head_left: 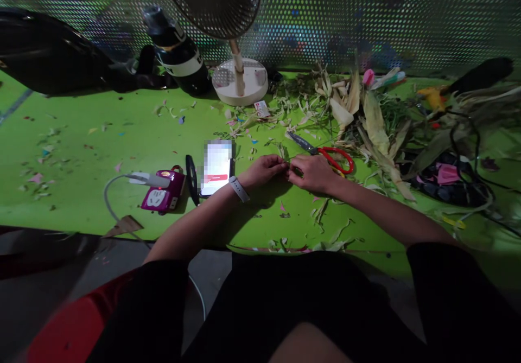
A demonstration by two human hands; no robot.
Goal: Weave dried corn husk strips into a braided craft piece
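Note:
My left hand [266, 169] and my right hand [313, 173] meet low over the green table, fingers pinched closed. Whatever thin thing they pinch is too small and too dim to name; a wispy pale-green strip [281, 149] shows just beyond the left fingers. Scissors with red handles [341, 159] lie right behind my right hand, blades pointing away to the left. A phone with a lit screen [217, 167] is left of my left hand. Dried corn husks [374, 119] are heaped to the right, with shredded scraps scattered around.
A fan on a round white base [240, 83] stands at the back beside a dark bottle [181, 53]. Left lies a purple power adapter [163, 192] with a white cable. A dark tray [451, 181] and a yellow-handled tool [433, 98] with black cord are right. Perforated metal [325, 26] runs behind.

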